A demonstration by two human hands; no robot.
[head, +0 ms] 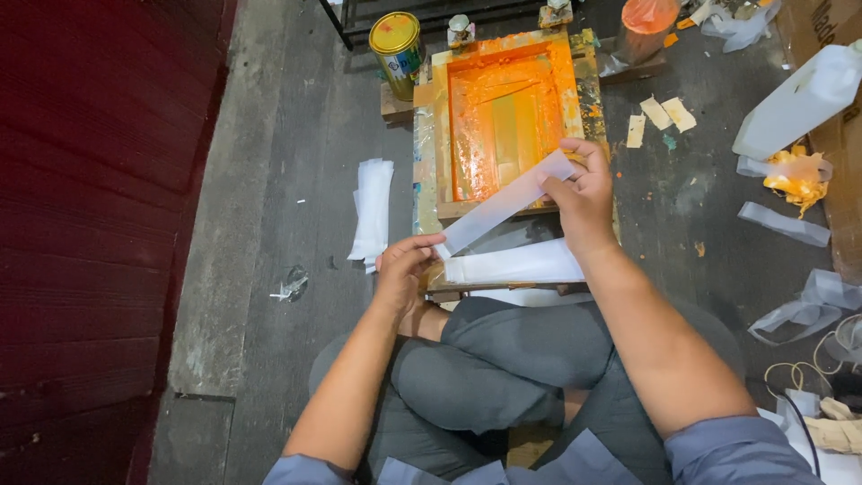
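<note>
The left hand point(401, 269) and right hand point(584, 193) each pinch an end of a long translucent white plastic strip point(505, 203), apparently to keep it taut. Just beyond the right hand lies an orange-inked wooden printing frame point(503, 121).

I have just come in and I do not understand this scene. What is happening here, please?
A person sits cross-legged on the floor and holds a long translucent strip between both hands: the left hand pinches its near end, the right hand its far end. In front lies a wooden frame covered in orange ink. A pile of similar strips lies to the left, and a yellow-lidded can stands behind.
</note>
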